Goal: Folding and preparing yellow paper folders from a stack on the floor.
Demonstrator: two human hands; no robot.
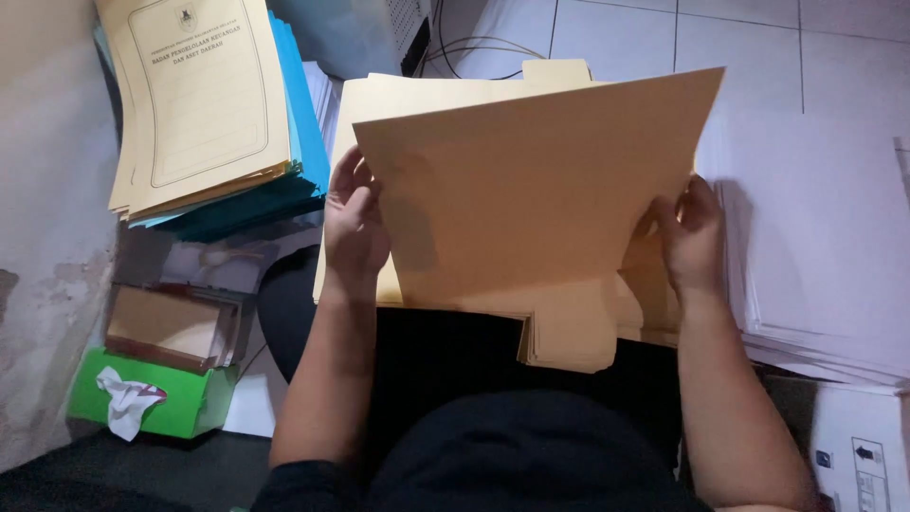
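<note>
Manila folder [531, 190] is being lifted off a stack of like folders [569, 332] resting on the person's lap. Both hands are clamping its side edges, the left hand [354, 223] at one side and the right hand [690, 237] at the other, well apart. Keeping both grips level should be stopping the sheet from buckling. Further out, a pile of white paper [815, 256] is lying on the tiled floor [739, 38], and yellow covers [204, 95] are sitting over blue ones.

Folder stack [204, 104] left, folders [531, 180] on lap, paper pile [825, 256] right.
</note>
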